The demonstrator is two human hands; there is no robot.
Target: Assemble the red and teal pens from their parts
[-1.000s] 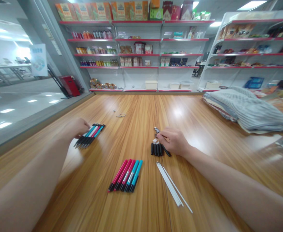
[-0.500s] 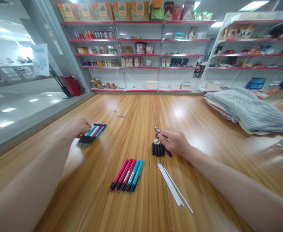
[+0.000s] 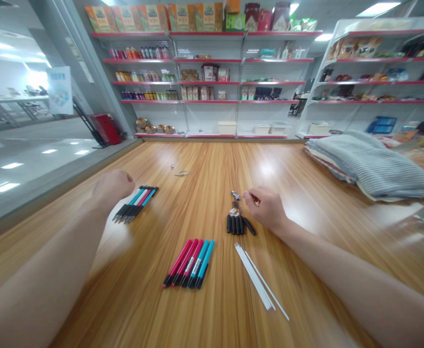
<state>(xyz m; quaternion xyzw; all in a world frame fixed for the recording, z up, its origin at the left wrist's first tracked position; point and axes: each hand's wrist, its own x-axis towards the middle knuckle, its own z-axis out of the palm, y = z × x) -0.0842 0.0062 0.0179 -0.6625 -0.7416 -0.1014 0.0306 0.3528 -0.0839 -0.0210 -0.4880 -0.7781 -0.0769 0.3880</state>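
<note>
My left hand (image 3: 113, 187) hovers curled, just left of a row of assembled pens (image 3: 136, 203) on the wooden table (image 3: 212, 299); I see nothing in it. My right hand (image 3: 264, 209) is pinched on something tiny that I cannot make out, just right of a small heap of metal springs (image 3: 235, 195) and several black pen tips (image 3: 238, 224). Nearer to me lie pink and teal pen barrels (image 3: 189, 263) and thin white refills (image 3: 258, 282).
Folded striped cloths (image 3: 373, 164) are stacked at the table's right. A small ring and metal bit (image 3: 180, 172) lie farther back. Store shelves (image 3: 212, 82) with goods stand behind the table. A red cart (image 3: 105, 128) is on the floor at left.
My left hand has lifted off the row of pens and drawn slightly left. My right hand has risen from the black tips and shifted a little right, fingers pinched.
</note>
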